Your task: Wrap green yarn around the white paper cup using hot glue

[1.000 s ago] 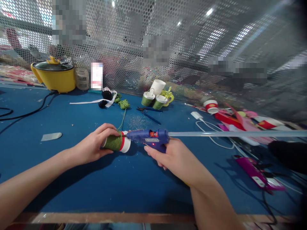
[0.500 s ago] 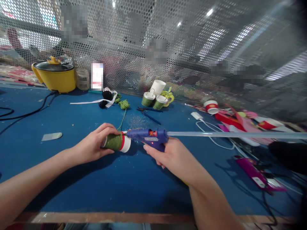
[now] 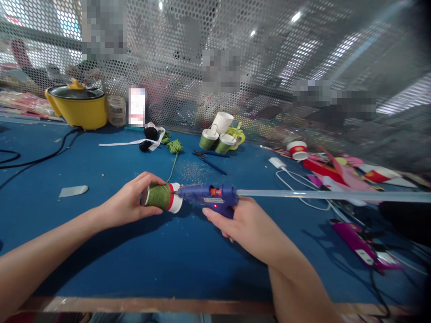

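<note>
Two bare hands at a worktable with a blue top (image 3: 161, 264). The left hand (image 3: 133, 199) is clamped around a white paper cup with a red band and a winding of green yarn (image 3: 159, 196), its fingers over the far side and its thumb along the near side. The cup lies on its side in front of the person, its long axis running roughly left to right, with the bare white end turned away from the left palm and towards the right hand (image 3: 247, 226). The right hand is closed around the handle of a blue plastic glue gun with a small red light (image 3: 224, 197); whether the trigger is pressed cannot be told. A long translucent glue stick (image 3: 303, 194) extends from the rear of the gun to the right.

Note the principal relation: gun and cup lie nearly end to end, the nozzle pointing left across the white end to the red band, beside the edge of the yarn winding. Contact between nozzle and band cannot be confirmed at this scale. The left hand is the nearer to the cup; the right stands apart from it by the length of the gun's barrel. From the cup's far side, a single green strand (image 3: 173, 168) leads to a loose green yarn bundle (image 3: 175, 146), with blue-handled pliers (image 3: 213, 162) to its right
</note>
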### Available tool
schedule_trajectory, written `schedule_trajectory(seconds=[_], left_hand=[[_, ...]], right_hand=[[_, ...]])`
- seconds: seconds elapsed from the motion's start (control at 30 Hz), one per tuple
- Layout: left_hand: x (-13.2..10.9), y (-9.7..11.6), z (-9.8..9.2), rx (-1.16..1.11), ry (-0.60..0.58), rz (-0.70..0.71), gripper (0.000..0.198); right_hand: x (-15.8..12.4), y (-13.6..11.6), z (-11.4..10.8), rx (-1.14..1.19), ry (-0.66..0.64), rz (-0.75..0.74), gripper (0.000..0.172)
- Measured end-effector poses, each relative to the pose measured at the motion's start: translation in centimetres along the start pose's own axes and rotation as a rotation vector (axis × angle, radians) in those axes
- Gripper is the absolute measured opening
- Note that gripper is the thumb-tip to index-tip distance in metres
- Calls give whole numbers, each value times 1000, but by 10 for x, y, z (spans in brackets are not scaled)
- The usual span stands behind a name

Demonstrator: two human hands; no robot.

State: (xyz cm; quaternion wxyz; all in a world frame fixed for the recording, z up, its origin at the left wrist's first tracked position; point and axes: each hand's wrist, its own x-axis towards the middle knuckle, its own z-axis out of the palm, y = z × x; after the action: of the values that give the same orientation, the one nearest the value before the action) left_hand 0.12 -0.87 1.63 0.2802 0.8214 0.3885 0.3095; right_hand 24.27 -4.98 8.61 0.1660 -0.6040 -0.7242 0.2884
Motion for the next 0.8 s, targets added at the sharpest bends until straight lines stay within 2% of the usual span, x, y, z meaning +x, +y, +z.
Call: schedule_trajectory(seconds=[0.37,0.8], left_hand=[[0,-4,0,-5,12,-35,41],[-2,3,0,87,-26,120,42]], right_hand=[[-3,-4,0,-76,10,7,25],[3,-5,2,-3,52,16,31]])
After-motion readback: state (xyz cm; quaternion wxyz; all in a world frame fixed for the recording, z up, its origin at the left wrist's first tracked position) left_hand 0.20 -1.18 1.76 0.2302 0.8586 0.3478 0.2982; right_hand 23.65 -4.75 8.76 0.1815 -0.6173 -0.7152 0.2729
